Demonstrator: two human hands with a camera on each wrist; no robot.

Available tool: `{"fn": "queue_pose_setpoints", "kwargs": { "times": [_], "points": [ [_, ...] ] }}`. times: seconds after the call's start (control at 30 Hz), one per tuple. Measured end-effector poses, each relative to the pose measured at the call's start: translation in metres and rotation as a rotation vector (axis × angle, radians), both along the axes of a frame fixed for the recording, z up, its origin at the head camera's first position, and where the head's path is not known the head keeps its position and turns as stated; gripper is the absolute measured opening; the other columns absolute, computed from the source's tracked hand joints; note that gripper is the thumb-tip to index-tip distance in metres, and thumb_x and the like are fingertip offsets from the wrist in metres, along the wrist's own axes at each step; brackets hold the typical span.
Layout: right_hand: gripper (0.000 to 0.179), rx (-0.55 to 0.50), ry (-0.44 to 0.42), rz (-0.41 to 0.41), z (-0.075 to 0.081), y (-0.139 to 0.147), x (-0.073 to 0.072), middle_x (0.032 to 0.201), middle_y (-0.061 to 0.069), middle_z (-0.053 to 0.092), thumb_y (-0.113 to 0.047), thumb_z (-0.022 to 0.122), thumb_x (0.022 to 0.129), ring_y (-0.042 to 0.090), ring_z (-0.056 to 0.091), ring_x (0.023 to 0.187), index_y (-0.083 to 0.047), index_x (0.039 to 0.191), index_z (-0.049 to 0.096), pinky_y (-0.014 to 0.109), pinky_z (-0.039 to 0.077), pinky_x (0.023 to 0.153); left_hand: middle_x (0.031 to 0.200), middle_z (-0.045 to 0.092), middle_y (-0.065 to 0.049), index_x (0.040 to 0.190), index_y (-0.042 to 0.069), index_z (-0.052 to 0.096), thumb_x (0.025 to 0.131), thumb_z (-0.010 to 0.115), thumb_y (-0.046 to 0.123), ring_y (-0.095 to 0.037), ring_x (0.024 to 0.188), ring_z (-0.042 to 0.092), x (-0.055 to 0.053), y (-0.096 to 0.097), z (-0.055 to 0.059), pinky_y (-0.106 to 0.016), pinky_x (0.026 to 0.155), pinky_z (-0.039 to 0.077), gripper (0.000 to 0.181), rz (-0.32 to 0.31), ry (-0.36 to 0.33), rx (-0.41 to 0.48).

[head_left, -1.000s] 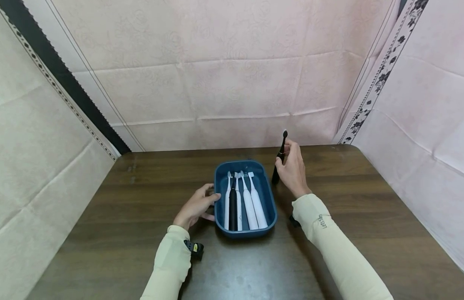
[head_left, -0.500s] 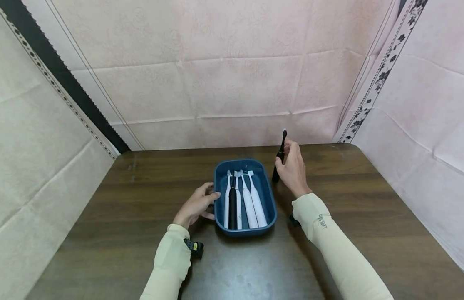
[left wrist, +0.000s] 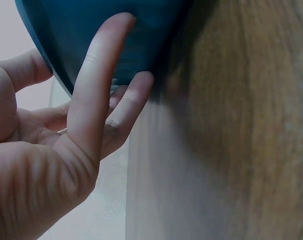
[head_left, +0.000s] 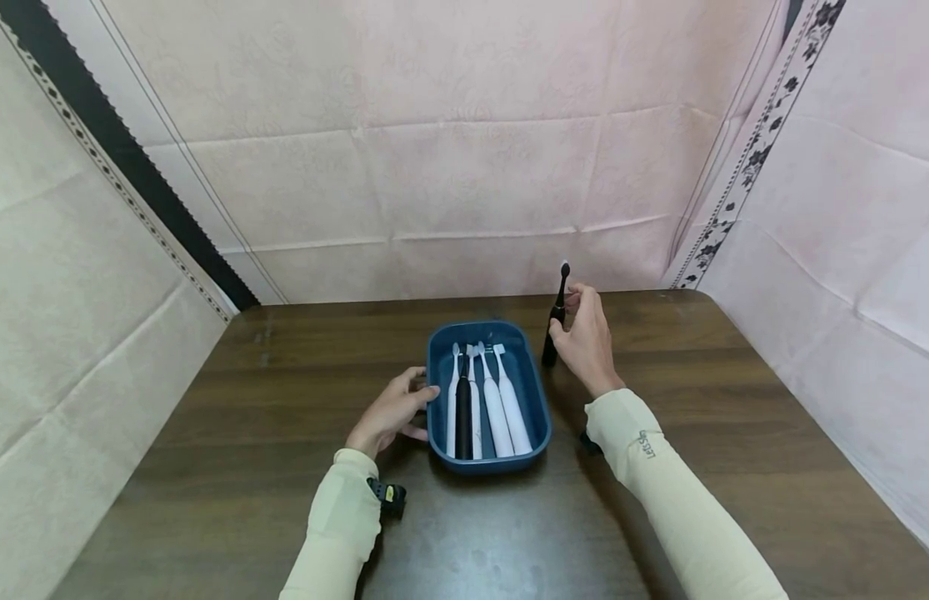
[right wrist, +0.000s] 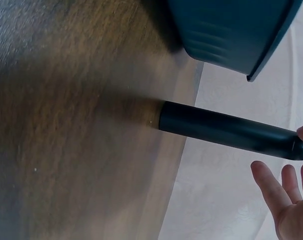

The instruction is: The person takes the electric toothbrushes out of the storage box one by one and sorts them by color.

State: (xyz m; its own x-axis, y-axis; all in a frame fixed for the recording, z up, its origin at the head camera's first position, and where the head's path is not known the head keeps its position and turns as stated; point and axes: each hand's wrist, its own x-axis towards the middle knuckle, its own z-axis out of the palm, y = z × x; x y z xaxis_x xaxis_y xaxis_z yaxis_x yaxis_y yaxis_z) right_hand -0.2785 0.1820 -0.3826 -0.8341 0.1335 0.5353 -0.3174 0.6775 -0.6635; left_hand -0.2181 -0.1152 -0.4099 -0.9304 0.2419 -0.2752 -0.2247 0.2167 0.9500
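Note:
A blue plastic tray [head_left: 539,396] sits on the table, holding several electric toothbrushes side by side, heads pointing away from me. Most are white, like the white toothbrush [head_left: 495,412]; a black toothbrush [head_left: 463,412] lies among them. My left hand [head_left: 392,410] holds the tray's left side, thumb at the rim and other fingers against the outer wall [left wrist: 56,35]. To the tray's right, my right hand [head_left: 584,337] pinches another black electric toothbrush [head_left: 550,348] around its upper handle. It stands nearly upright, head up; in the right wrist view its flat base [right wrist: 166,116] is right at the tabletop.
The brown wood-grain table [head_left: 284,500] ends at a back edge just beyond the tray. Pale patterned cloth [head_left: 434,175] hangs behind it, with more cloth on both sides. A black wrist camera [head_left: 392,497] is strapped to the left wrist.
Both hands keep their places and their hold. The upright black toothbrush's head has shifted very slightly to the left, and the head view has moved a little.

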Motion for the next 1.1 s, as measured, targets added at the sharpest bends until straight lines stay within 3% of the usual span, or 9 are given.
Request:
{"fn": "queue_pose_setpoints", "kwargs": {
  "times": [0.47,0.73,1.1],
  "points": [
    [0.052,-0.015,0.011,0.025,0.009,0.0,0.013,0.115,0.008,0.049,-0.007,0.065,0.082,0.022,0.052,0.103,-0.01,0.128,0.041,0.035,0.055,0.073,0.135,0.046,-0.012,0.143,0.017,0.032,0.096,0.052,0.026,-0.032,0.111,0.056,-0.001,-0.003,-0.001,-0.044,0.066,0.059,0.052,0.01,-0.005,-0.002],
    [0.047,0.008,0.067,0.083,0.022,-0.013,0.023,0.113,0.01,0.051,-0.009,0.064,0.084,0.021,0.053,0.098,-0.006,0.126,0.042,0.035,0.056,0.07,0.137,0.046,-0.011,0.143,0.016,0.031,0.095,0.052,0.027,-0.032,0.112,0.056,0.0,-0.002,-0.001,-0.043,0.067,0.059,0.053,0.004,-0.008,0.006],
    [0.041,0.077,0.083,0.125,0.039,-0.037,0.021,0.11,0.009,0.053,-0.012,0.065,0.084,0.019,0.055,0.094,-0.01,0.12,0.046,0.034,0.053,0.07,0.136,0.046,-0.014,0.143,0.014,0.031,0.095,0.054,0.028,-0.033,0.111,0.057,0.0,-0.001,0.002,-0.043,0.066,0.059,0.056,-0.018,-0.007,0.021]
  ]
}}
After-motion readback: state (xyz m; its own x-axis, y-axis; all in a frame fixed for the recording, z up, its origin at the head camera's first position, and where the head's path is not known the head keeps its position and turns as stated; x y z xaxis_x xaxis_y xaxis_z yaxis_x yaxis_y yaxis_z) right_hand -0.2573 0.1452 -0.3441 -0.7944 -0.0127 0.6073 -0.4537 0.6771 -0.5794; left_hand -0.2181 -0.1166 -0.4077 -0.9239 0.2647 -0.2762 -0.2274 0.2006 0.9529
